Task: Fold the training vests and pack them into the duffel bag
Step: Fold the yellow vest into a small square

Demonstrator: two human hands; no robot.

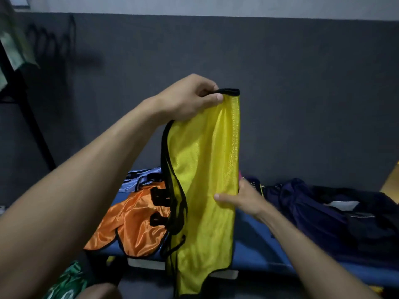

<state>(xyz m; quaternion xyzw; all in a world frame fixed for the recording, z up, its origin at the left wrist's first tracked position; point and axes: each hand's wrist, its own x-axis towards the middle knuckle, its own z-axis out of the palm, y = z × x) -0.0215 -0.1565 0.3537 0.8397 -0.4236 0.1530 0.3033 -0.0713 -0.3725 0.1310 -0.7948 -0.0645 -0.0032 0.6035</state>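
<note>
A yellow mesh vest (205,169) with black trim hangs lengthwise in front of me, doubled over. My left hand (190,98) pinches its black-edged top, raised high. Lower down, my right hand (239,197) grips the vest's right edge, thumb on the front of the cloth. Behind the yellow vest, an orange vest (129,225) and a pale blue vest (138,180) lie on the blue bench (254,251). A dark navy duffel bag (313,212) lies on the bench at the right, its top open.
A grey wall stands behind the bench. A green vest (64,281) lies low at the bottom left, near the floor. A black rack frame (32,121) with green cloth hanging on it stands at the left edge. Dark clothing lies at the far right of the bench.
</note>
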